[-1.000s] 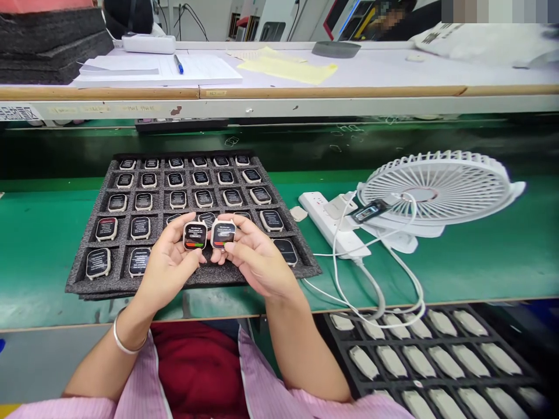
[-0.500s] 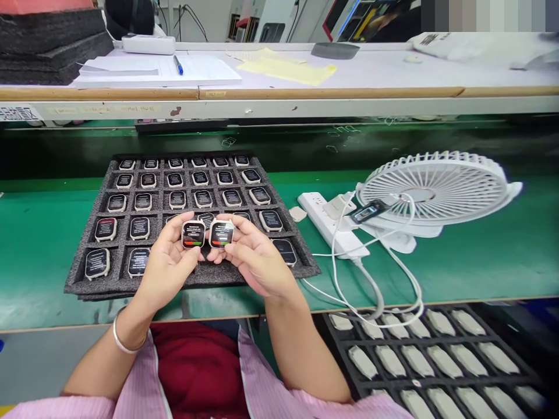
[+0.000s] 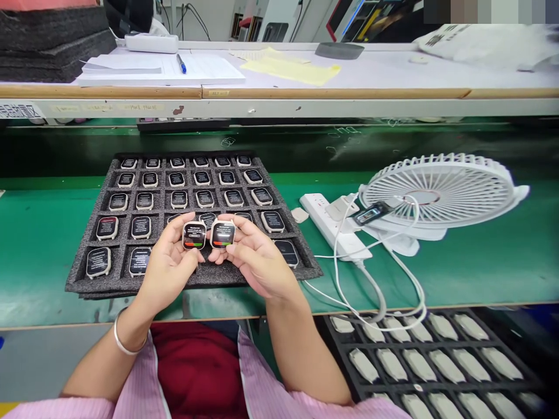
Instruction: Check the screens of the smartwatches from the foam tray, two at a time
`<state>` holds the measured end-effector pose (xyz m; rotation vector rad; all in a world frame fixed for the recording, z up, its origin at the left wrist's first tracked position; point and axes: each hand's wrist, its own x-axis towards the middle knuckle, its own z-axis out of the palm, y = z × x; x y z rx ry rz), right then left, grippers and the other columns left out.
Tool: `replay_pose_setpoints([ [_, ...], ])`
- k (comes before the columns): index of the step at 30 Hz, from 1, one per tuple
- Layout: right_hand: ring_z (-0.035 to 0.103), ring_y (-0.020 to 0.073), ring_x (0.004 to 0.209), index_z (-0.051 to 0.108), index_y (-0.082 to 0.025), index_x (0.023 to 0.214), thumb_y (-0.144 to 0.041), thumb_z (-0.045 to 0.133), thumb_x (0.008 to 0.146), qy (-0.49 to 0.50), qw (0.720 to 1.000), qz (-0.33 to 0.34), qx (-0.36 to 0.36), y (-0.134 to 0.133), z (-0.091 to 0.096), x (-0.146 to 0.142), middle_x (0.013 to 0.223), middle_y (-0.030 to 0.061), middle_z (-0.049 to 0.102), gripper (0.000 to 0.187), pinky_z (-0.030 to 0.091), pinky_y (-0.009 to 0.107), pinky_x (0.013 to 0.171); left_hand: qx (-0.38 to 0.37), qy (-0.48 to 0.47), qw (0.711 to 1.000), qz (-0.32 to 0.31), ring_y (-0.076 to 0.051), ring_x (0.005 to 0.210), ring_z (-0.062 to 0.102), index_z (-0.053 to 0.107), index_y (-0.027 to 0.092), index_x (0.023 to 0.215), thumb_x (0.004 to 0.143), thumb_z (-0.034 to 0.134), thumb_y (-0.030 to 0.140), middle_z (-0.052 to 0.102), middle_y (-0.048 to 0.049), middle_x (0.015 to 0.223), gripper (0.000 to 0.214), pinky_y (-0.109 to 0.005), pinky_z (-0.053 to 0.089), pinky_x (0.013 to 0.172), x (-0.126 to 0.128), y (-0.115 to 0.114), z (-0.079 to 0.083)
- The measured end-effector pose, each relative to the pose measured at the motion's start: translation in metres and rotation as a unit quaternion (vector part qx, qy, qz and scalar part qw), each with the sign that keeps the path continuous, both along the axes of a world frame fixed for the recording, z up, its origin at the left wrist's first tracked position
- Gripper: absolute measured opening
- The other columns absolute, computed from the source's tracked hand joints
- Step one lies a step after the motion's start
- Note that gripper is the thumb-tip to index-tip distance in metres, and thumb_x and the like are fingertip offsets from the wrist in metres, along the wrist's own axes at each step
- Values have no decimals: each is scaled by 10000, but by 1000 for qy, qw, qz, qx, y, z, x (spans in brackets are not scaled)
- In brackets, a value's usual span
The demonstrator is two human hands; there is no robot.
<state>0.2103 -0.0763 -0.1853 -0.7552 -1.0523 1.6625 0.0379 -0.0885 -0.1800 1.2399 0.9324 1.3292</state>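
My left hand (image 3: 168, 265) grips a smartwatch case (image 3: 194, 235) without a strap, its lit screen facing me with text and a red and green bar. In my right hand (image 3: 262, 262) is a second smartwatch case (image 3: 223, 234), held beside the first, with a similar lit screen; my thumb rests at its lower edge. Both are held over the front part of a black foam tray (image 3: 78, 279). Rows of similar watches sit in the tray's compartments, many with text on their screens. My hands hide some of the front compartments.
Right of the tray lie a white power strip (image 3: 321, 212), looped white cables (image 3: 421, 285) and a white fan (image 3: 441, 192). Lower right, another black tray (image 3: 349, 364) holds several pale watch-shaped pieces. A shelf (image 3: 305, 109) crosses behind, bearing papers (image 3: 209, 71) and a pen (image 3: 181, 64).
The view has shifted very slightly. Both hands still hold the two watches side by side, with no other visible change.
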Motion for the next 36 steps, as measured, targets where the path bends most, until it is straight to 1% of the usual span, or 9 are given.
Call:
replay_pose_setpoints([
  [7, 684, 135, 727, 557, -252, 1225, -134, 648, 801, -3, 1000, 8, 9, -1, -1, 0, 1057, 29, 707, 449, 573, 325, 741, -5, 1, 1000, 6, -81, 715, 646, 544, 209, 1265, 768, 639, 86, 694, -86, 1190, 520, -193, 548, 605, 1, -1, 1],
  [13, 682, 146, 715, 554, -248, 1235, -204, 674, 856, -17, 1000, 10, 17, -1, 0, 0, 901, -1, 669, 400, 575, 325, 734, 2, 1, 1000, 10, -85, 715, 650, 559, 213, 1232, 818, 659, 119, 708, -70, 1111, 436, -175, 533, 571, 1, 1, -2],
  [15, 680, 142, 714, 551, -247, 1240, -213, 686, 855, -15, 1000, 13, 18, 0, 0, 0, 902, -2, 666, 409, 572, 318, 728, 9, 2, 1000, 10, -88, 719, 654, 567, 215, 1219, 827, 665, 132, 704, -67, 1115, 413, -183, 546, 583, 0, 1, -2],
  [18, 670, 140, 722, 557, -245, 1236, -185, 714, 812, -11, 1000, 6, 22, 0, 1, -1, 921, -1, 662, 456, 566, 314, 725, 9, 1, 1000, -1, -82, 708, 666, 567, 219, 1248, 812, 679, 117, 696, -64, 1152, 461, -215, 585, 647, -1, 0, -2],
  [21, 644, 125, 688, 575, -241, 1207, -162, 724, 777, -8, 1000, -11, 19, -1, 3, -1, 912, -5, 653, 462, 545, 295, 683, -7, -6, 1000, -9, -84, 688, 690, 569, 210, 1281, 815, 669, 106, 700, -63, 1138, 488, -239, 611, 684, -2, -1, 0],
  [27, 581, 99, 574, 589, -235, 1119, -203, 730, 782, -24, 999, -32, 6, -2, 8, -3, 796, -40, 612, 368, 470, 259, 559, -34, -12, 999, -15, -110, 626, 714, 617, 185, 1270, 863, 628, 177, 729, -50, 1038, 407, -262, 627, 624, -4, -3, 1],
  [29, 567, 84, 549, 590, -231, 1098, -213, 746, 778, -19, 999, -32, 3, -1, 8, -3, 768, -52, 600, 357, 447, 240, 542, -39, -16, 999, -16, -114, 614, 716, 638, 183, 1248, 870, 630, 196, 734, -50, 1037, 379, -265, 629, 608, -4, -3, 1],
  [33, 548, 67, 527, 581, -227, 1061, -240, 770, 776, -15, 999, -31, -2, 0, 8, -4, 797, -47, 615, 342, 423, 226, 518, -40, -17, 999, -20, -114, 594, 715, 661, 183, 1226, 877, 647, 227, 742, -58, 1057, 352, -268, 633, 590, -5, -3, 0],
  [36, 539, 71, 537, 573, -231, 1066, -242, 769, 777, -21, 999, -32, 4, -1, 8, -4, 795, -47, 609, 349, 428, 229, 527, -35, -23, 999, -24, -119, 608, 723, 661, 184, 1232, 877, 644, 210, 745, -42, 1006, 357, -261, 637, 599, -5, -3, -1],
])
